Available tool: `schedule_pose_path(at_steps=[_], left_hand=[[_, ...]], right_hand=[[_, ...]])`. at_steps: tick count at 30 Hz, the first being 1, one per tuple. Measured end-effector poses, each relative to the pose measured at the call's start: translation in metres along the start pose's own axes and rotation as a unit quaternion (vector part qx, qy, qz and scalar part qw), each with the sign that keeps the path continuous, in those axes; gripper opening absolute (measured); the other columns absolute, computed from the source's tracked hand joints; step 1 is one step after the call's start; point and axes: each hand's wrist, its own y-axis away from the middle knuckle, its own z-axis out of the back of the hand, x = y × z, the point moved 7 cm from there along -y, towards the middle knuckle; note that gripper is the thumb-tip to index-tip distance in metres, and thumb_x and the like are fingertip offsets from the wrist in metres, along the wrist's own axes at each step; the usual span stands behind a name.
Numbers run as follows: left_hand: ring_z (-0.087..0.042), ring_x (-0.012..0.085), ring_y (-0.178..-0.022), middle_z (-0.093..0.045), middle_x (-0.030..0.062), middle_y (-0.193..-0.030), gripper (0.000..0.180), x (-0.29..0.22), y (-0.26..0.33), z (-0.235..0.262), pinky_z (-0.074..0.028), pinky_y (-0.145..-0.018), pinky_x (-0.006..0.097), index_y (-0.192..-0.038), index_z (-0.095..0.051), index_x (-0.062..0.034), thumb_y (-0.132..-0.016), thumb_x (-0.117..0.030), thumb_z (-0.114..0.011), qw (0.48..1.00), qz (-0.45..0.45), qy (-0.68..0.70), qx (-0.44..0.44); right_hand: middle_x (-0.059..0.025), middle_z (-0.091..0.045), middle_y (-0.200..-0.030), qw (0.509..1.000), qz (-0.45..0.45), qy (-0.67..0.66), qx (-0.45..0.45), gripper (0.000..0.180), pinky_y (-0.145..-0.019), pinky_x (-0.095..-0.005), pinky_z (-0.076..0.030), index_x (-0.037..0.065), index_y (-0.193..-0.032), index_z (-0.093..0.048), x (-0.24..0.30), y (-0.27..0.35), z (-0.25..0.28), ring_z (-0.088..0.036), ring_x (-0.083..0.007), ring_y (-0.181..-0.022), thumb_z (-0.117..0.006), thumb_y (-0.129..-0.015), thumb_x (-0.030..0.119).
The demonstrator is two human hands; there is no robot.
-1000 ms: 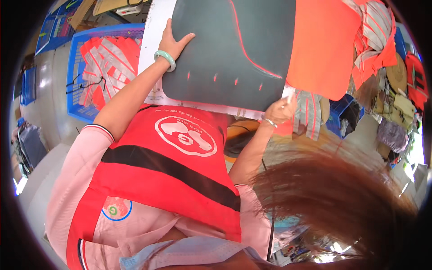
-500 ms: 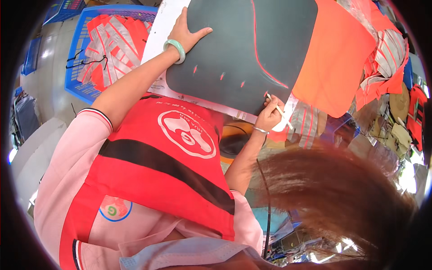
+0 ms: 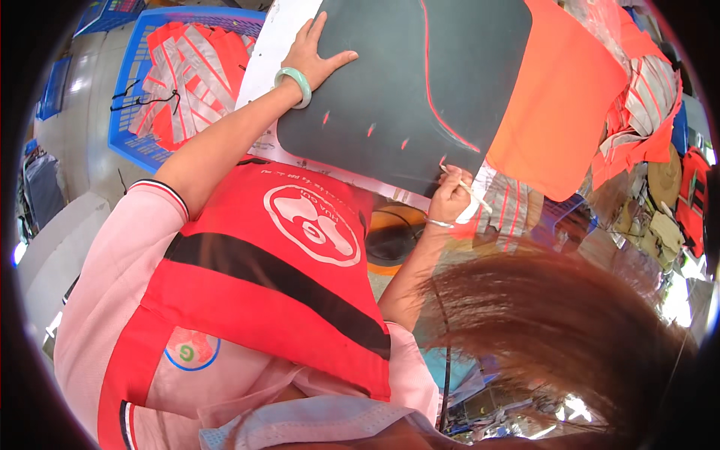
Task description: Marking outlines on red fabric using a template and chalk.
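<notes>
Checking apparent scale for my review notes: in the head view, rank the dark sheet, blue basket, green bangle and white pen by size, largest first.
1. Dark sheet
2. Blue basket
3. Green bangle and white pen: unranked; they look close in size, and fingers partly cover the pen.

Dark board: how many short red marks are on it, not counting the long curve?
4 in a row on the dark board: left mark, second mark, third mark, last mark by the right hand. The left hand could hide more.
</notes>
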Motion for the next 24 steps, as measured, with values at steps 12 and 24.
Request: schedule_pose_path(at_steps=[12, 24], left_hand=[[-0.039, 0.0322, -0.126, -0.025, 0.0156, -0.145, 0.100, 0.001, 0.000, -0.004, -0.038, -0.099, 0.039, -0.143, -0.024, -0.0167, -0.066, -0.063, -0.067, 0.999, 0.030, -0.005, 0.016], [-0.040, 0.0317, -0.126, -0.025, 0.0149, -0.145, 0.100, 0.000, 0.000, -0.003, -0.039, -0.099, 0.038, -0.144, -0.023, -0.0184, -0.066, -0.066, -0.065, 0.999, 0.035, -0.012, 0.019]], right_hand=[[-0.0100, -0.063, -0.082, 0.994, 0.033, -0.103, 0.022, 0.014, -0.068, -0.0301, -0.046, -0.001, -0.093, -0.057, 0.024, 0.020, -0.058, -0.059, -0.0191, -0.072, -0.052, -0.090, 0.011], [-0.0121, -0.064, -0.085, 0.984, 0.154, 0.045, 0.081, 0.012, -0.070, -0.0368, -0.046, 0.002, -0.086, -0.060, 0.046, 0.015, -0.058, -0.061, -0.0287, -0.076, -0.052, -0.087, 0.010]])
